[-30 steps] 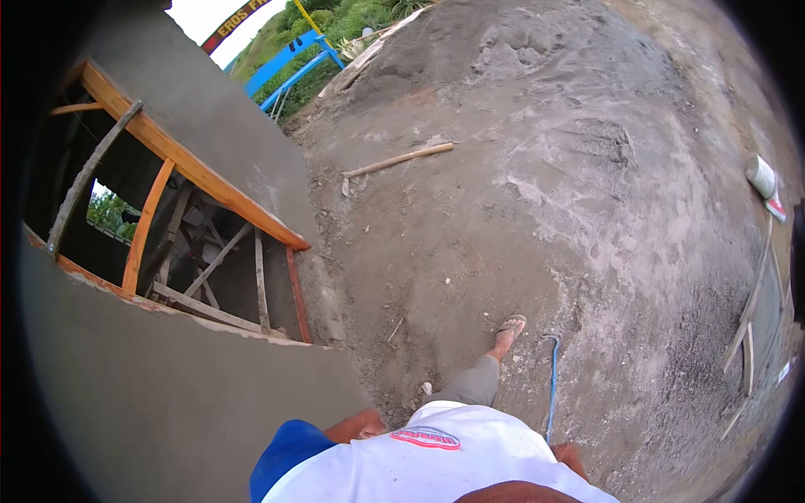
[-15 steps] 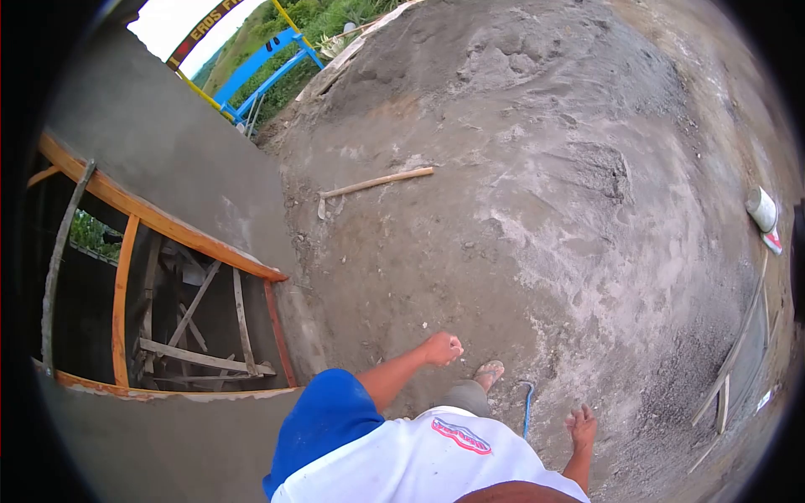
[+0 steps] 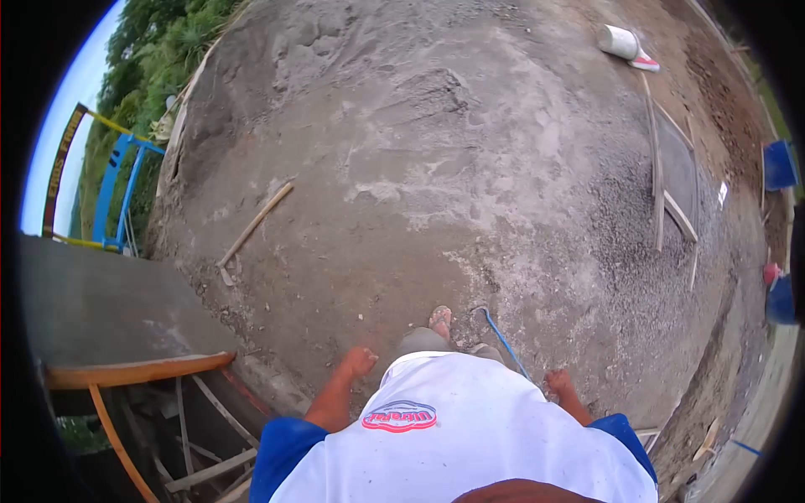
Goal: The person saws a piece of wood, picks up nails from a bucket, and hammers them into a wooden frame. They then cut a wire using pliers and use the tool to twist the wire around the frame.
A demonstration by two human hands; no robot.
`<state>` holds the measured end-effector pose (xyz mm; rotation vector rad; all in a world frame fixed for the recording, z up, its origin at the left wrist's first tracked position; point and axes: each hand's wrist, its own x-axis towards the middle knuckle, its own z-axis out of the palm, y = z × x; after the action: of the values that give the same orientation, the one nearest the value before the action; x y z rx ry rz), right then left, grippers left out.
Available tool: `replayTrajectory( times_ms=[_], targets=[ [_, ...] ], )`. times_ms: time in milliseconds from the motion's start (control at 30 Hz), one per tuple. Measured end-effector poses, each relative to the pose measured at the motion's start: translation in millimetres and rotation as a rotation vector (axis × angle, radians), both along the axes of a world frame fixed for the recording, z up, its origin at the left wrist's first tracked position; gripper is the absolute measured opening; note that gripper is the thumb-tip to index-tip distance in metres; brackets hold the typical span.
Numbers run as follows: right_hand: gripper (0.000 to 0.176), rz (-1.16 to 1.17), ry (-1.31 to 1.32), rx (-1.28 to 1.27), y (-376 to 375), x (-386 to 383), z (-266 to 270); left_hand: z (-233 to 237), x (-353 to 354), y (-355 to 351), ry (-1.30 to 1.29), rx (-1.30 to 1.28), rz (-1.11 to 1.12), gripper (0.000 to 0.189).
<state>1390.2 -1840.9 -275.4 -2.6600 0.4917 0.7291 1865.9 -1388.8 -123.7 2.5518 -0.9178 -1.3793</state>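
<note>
My left hand (image 3: 360, 361) hangs low in front of my body, its fingers curled, over the bare grey ground (image 3: 335, 277). On the other side, my right hand (image 3: 559, 382) is also lowered, close to my white shirt (image 3: 470, 419), with its fingers bent. Neither hand shows an object in it. A thin blue bar with a hooked end (image 3: 503, 338) lies on the ground between the hands, nearer the right one. One sandalled foot (image 3: 440, 320) shows ahead of the shirt.
A long-handled tool (image 3: 256, 224) lies at the left. Beyond the wall (image 3: 109, 302) is a wooden window frame (image 3: 138, 372). A white bucket (image 3: 619, 41) lies far right, with boards (image 3: 655, 168) nearer. Blue containers (image 3: 780, 165) stand at the right edge.
The view has turned to the right, so the tool, wall and window frame sit further left and blue containers show at the right edge. My right hand's fingers look more curled than before.
</note>
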Motion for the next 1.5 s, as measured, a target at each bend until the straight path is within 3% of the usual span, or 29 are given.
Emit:
replayTrajectory(
  times_ms=[33,67,100,167,267,367,467,567,633,700,767,800,833,933,967,1000,1067,1167,1233,1300,1333,1400,1433,1467,1500],
  targets=[
    [0.029,-0.125,0.149,0.024,4.0,-6.6,5.2,-6.9,-11.3,-10.7,0.128,0.013,0.395,0.029],
    [0.026,-0.438,0.199,0.062,8.2,-22.9,-20.6,-9.1,-12.5,-24.7,0.128,-0.019,0.314,0.026],
    [0.028,-0.308,-0.018,-0.055,10.3,-29.8,-13.0,9.5,-24.3,-42.3,0.163,-0.089,0.347,0.028],
    [0.031,-0.543,-0.021,0.015,18.5,-28.5,33.4,-2.9,-28.0,-65.4,0.052,-0.094,-0.027,0.029],
    [0.034,-1.331,-0.364,0.302,56.2,-55.8,37.9,-42.5,-20.7,-89.9,-0.077,-0.139,-0.395,0.030],
    [0.041,-1.504,-0.408,0.278,110.6,-103.2,79.3,8.6,-26.2,-164.5,0.015,0.019,-0.388,0.031],
    [0.037,-1.839,-0.495,0.146,210.3,-174.9,33.3,14.3,-11.6,-231.2,0.089,0.178,-0.522,0.032],
    [0.025,-2.312,-0.514,0.120,350.5,-216.2,8.4,-45.9,34.6,-313.6,0.065,0.062,-1.072,0.034],
    [0.019,-2.256,-0.208,-0.101,446.0,-203.1,41.2,-51.8,25.6,-387.8,0.018,0.074,-1.240,0.034],
    [0.019,-2.415,-0.086,0.108,516.6,-169.9,73.3,-51.9,-1.0,-440.4,-0.034,0.013,-1.238,0.034],
    [0.023,-1.634,0.674,0.044,629.8,-142.3,-10.9,-57.5,-45.1,-496.3,-0.046,-0.187,-1.192,0.033],
    [0.024,-1.513,0.651,0.277,638.5,-115.5,16.4,-54.2,-76.7,-520.7,-0.020,-0.188,-1.213,0.031],
    [0.017,-1.628,0.488,0.398,646.7,-84.5,39.3,-51.4,-103.2,-529.6,0.003,-0.181,-1.235,0.029],
    [0.017,-1.925,0.273,0.453,639.9,-38.1,44.2,-13.8,-197.8,-526.8,0.066,-0.216,-1.453,0.030],
    [0.017,-2.017,0.208,0.447,628.8,-35.1,40.0,-46.9,-217.6,-528.8,0.103,-0.227,-1.555,0.031],
    [0.018,-2.099,0.147,0.433,617.3,-36.1,35.1,-83.3,-236.5,-529.9,0.140,-0.230,-1.653,0.032],
    [0.019,-2.203,0.035,0.369,598.9,-41.4,24.1,-56.3,-300.8,-501.9,0.138,-0.091,-1.753,0.033],
    [0.021,-2.159,-0.051,0.154,576.0,-54.2,19.5,-66.7,-374.0,-475.0,0.168,0.055,-1.920,0.034],
    [0.024,-2.071,-0.047,-0.079,568.3,-72.4,16.9,-66.1,-421.6,-467.6,0.163,-0.096,-2.413,0.034],
    [0.031,-2.218,-0.120,-0.204,570.3,-107.4,1.7,-35.1,-473.1,-463.0,0.118,0.131,-2.080,0.033],
    [0.037,-2.334,-0.199,-0.239,575.0,-126.6,-11.9,-28.5,-489.5,-466.2,0.176,0.012,-2.000,0.034],
    [0.056,-3.294,-0.871,0.302,545.5,-163.6,34.3,-3.7,-523.7,-472.3,0.234,-0.105,-1.823,0.036],
    [0.054,-3.219,-0.685,0.438,567.9,-187.6,-3.6,-11.0,-537.3,-483.4,0.212,-0.128,-1.822,0.036],
    [0.062,-3.217,-0.546,0.289,566.7,-194.0,9.0,-39.9,-541.6,-499.4,0.255,-0.114,-1.760,0.033],
    [0.071,-3.293,-0.604,0.513,538.0,-208.3,98.5,-16.9,-549.6,-495.1,0.240,-0.062,-1.718,0.032]
  ],
)
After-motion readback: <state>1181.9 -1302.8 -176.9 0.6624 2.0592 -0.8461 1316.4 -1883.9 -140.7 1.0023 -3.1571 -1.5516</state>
